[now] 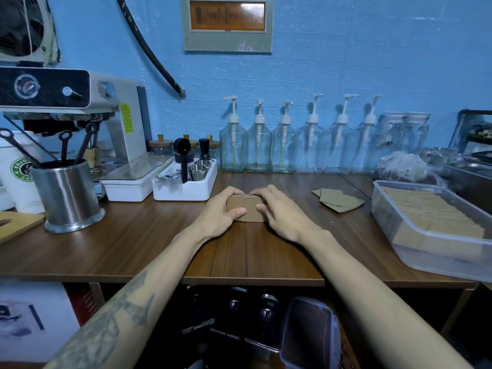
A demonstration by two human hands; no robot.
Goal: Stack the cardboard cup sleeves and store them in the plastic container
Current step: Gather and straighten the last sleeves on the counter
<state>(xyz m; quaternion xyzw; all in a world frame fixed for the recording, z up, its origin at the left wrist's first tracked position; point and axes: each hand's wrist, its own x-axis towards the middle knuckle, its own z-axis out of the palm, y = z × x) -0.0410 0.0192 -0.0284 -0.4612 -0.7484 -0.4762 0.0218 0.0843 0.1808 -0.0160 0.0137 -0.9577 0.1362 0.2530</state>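
Note:
A stack of brown cardboard cup sleeves [248, 209] stands on the wooden counter in the middle. My left hand [223, 214] grips its left side and my right hand [279, 211] grips its right side, thumbs on the front face. A few loose sleeves [338, 199] lie flat on the counter to the right. The clear plastic container [399, 230] sits at the right edge, holding rows of sleeves packed on edge.
A white organizer tray [191, 189] with scoops and a steel utensil cup [68, 195] stand to the left, beside an espresso machine [80, 107]. Glass pump bottles [259, 145] line the blue wall. A container lid [310, 334] lies under the counter.

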